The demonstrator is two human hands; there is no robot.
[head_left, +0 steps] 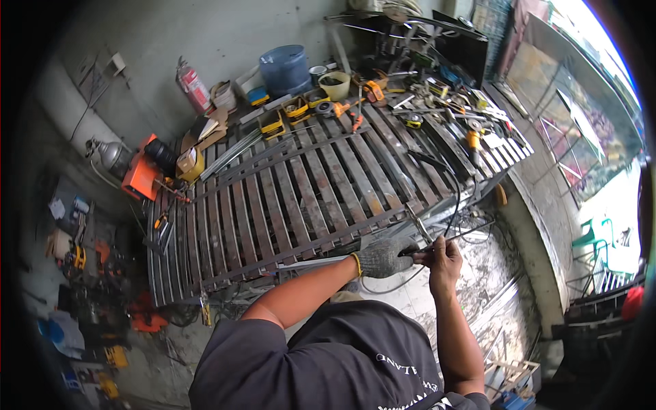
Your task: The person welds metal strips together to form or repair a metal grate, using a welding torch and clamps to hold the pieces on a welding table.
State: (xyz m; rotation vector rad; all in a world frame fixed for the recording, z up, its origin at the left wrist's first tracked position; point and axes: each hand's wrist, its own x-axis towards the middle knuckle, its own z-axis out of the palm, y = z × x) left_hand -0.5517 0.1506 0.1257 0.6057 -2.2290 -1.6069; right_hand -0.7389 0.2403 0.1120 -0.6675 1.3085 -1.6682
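Note:
My left hand (385, 257), in a grey knit glove with a yellow cuff, is closed around a short black handle (410, 251) just off the front edge of the slatted metal table (301, 258). Bare, my right hand (445, 265) meets it from the right, its fingers pinched at the handle's other end. A black cable (456, 198) runs from beside the right fingertips up over the table's edge. At that edge, just beyond the hands, sits a narrow silvery metal clamp (419, 224). What exactly the handle belongs to is hidden by the fingers.
Yellow bins (272, 124), an orange angle grinder (336, 108) and a blue tub (284, 70) stand along the table's back. An orange machine (142, 167) is at the left, a yellow grinder (473, 140) at the right. Metal lengths (495, 304) lie on the floor.

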